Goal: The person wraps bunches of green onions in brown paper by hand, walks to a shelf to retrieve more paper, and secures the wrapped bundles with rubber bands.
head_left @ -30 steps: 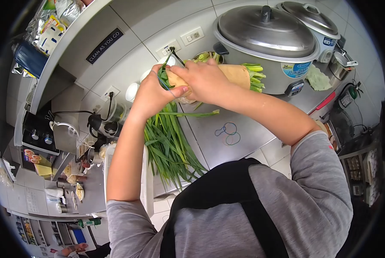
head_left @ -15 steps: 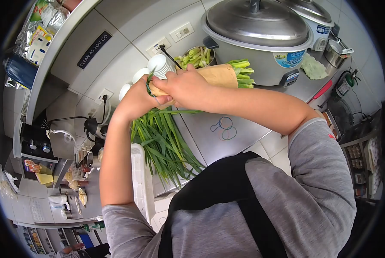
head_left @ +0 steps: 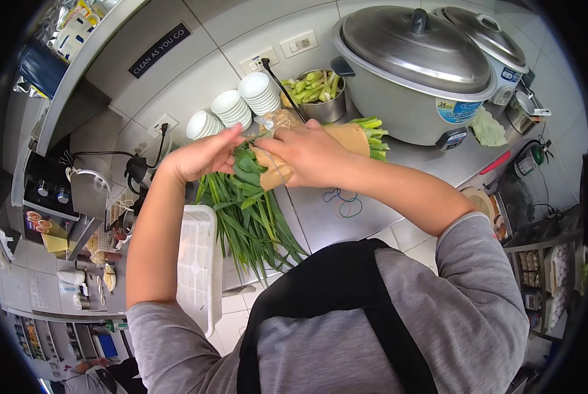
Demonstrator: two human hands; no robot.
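My right hand (head_left: 307,154) is wrapped over the brown paper (head_left: 346,138) around a bundle of long green stalks, which looks like leeks or scallions. Pale green stalk ends (head_left: 375,139) stick out of the paper on the right. Toward me, the long flat leaves (head_left: 254,220) spill over the counter's near edge. A thin band seems to cross the left end of the paper. Just left of it, my left hand (head_left: 205,156) has its fingers apart beside the leaves, its thumb raised. Several loose rubber bands (head_left: 344,205) lie on the steel counter.
Behind my hands stand stacks of white bowls (head_left: 231,108) and a metal pot (head_left: 327,105) of cut stalks. A large rice cooker (head_left: 399,98) stands back right, near a cabbage leaf (head_left: 488,127). At left is a white plastic crate (head_left: 205,262).
My left hand has come away from the paper's left end and opened, moving left. The right hand keeps hold of the bundle. The camera view has shifted slightly.
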